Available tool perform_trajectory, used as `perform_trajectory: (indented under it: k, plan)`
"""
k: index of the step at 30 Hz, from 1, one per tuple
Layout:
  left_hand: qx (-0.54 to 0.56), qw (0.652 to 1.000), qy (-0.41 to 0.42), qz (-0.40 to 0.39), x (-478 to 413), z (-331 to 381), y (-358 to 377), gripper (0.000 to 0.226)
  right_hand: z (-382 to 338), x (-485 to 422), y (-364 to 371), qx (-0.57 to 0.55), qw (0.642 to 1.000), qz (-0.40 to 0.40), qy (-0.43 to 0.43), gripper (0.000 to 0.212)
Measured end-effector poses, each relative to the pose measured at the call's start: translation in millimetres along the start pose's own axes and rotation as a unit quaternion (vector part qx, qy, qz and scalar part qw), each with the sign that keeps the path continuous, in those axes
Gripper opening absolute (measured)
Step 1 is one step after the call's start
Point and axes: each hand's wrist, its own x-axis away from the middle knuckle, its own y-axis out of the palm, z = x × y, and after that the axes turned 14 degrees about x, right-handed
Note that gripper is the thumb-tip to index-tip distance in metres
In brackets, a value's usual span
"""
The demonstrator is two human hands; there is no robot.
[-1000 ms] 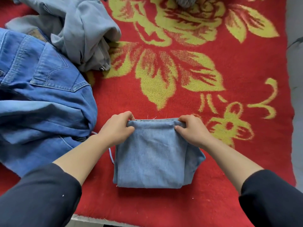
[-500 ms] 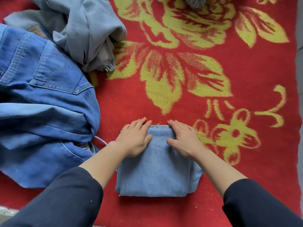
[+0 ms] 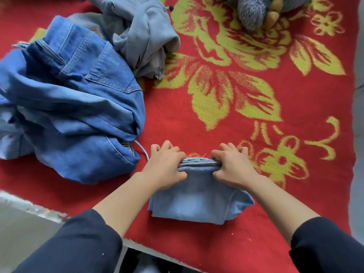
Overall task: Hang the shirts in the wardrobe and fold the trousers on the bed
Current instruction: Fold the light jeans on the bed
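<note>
Currently, folding step: light-blue trousers [image 3: 199, 196], folded compact, lie on bed [image 3: 226, 123] just right of dark jeans [image 3: 74, 107]; left hand [image 3: 165, 166], right hand [image 3: 232, 168] grip their far edge, fingers [image 3: 226, 147] clenched. Next, likely: lift and set aside whole.

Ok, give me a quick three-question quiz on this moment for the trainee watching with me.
1. True or false: the left hand and the right hand both grip the far edge of the folded light-blue trousers.
2. What lies to the left of those trousers? A. dark blue jeans B. a hanger C. a pillow
3. Fill in: the red blanket has a ____ flower pattern.
Key: 1 true; 2 A; 3 yellow.
</note>
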Motion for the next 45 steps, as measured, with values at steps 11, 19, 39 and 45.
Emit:
perform_trajectory:
  k: [11, 19, 39, 45]
  plan:
    - [0.039, 0.983, -0.117, 0.136, 208.1, 38.2, -7.0, 0.032, -96.8, 98.6, -83.6, 0.033, 0.978, -0.009, -0.205, 0.019]
    - [0.108, 0.924, -0.276, 0.241, 400.7, -33.7, -46.2, 0.027, -295.8, 133.0, -140.4, 0.062, 0.925, 0.035, -0.373, 0.013]
    - [0.168, 0.7, -0.556, 0.415, 918.1, -272.9, -1.7, 0.033, -916.5, 274.1, -142.7, 0.24, 0.75, 0.021, -0.616, 0.02]
    - [0.163, 0.663, -0.602, 0.415, 1036.6, -364.9, 22.1, 0.032, -1078.2, 302.0, -106.6, 0.242, 0.723, 0.037, -0.646, 0.016]
